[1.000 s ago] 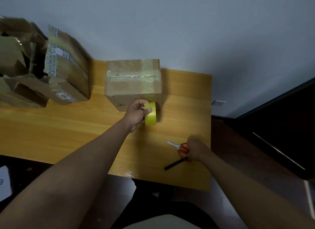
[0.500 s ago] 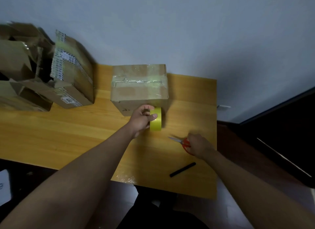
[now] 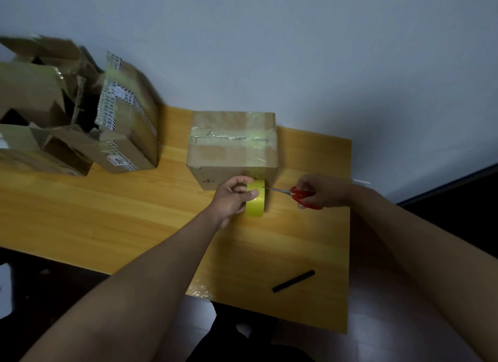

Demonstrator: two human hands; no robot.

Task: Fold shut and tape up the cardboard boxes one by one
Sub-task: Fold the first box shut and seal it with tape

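Box (image 3: 233,146) front partly hidden behind left hand (image 3: 233,197), tape roll (image 3: 255,200).

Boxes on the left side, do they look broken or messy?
Yes. The pile of boxes at the table's left end looks messy: flaps stand open, with torn, ragged edges, and the striped-tape box leans tilted against them. The box being taped sits square, though its tape looks wrinkled.

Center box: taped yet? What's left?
The center box has its flaps shut and tape along the top seam. In hand: left hand grips the yellow tape roll and right hand points the red scissors at it. Left: the open boxes beside it.
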